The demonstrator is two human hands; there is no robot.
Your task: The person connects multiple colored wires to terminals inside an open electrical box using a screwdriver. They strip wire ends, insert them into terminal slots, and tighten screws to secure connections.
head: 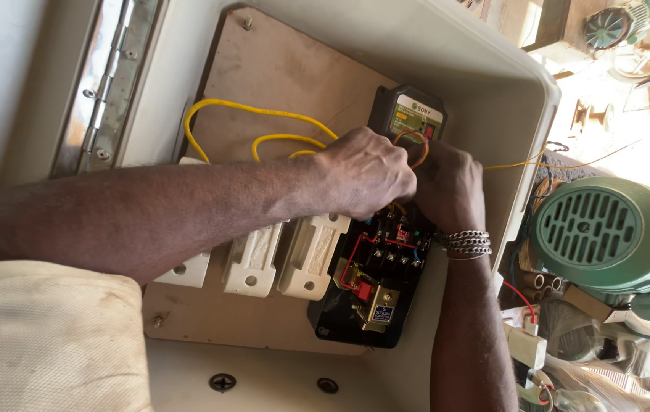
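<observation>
My left hand (363,174) and my right hand (451,187) meet at the middle of the open grey enclosure (485,69), over the wooden backboard (279,76). Both hands are curled narrow around a thin orange-red wire loop (419,146), which arcs up between them in front of the small black meter unit (409,114); whether the fingertips actually pinch it I cannot tell, since the fingers are folded under and hidden. The black contactor block (374,282) lies just near of my hands, its long axis running near to far with a slight lean to the right at the far end; that far end is covered by my hands. Its red wires (355,255) loop across the terminals on its face. Left of the contactor block, three white fuse holders (279,255) sit side by side with the same near-to-far axis, their far ends hidden by my left forearm. Two yellow wires (249,111) curve from the left of the backboard toward my left hand and vanish under it. A metal bracelet (466,243) sits on my right wrist. To the right, outside the enclosure, stands a green motor (607,233), cut off by the frame edge.
</observation>
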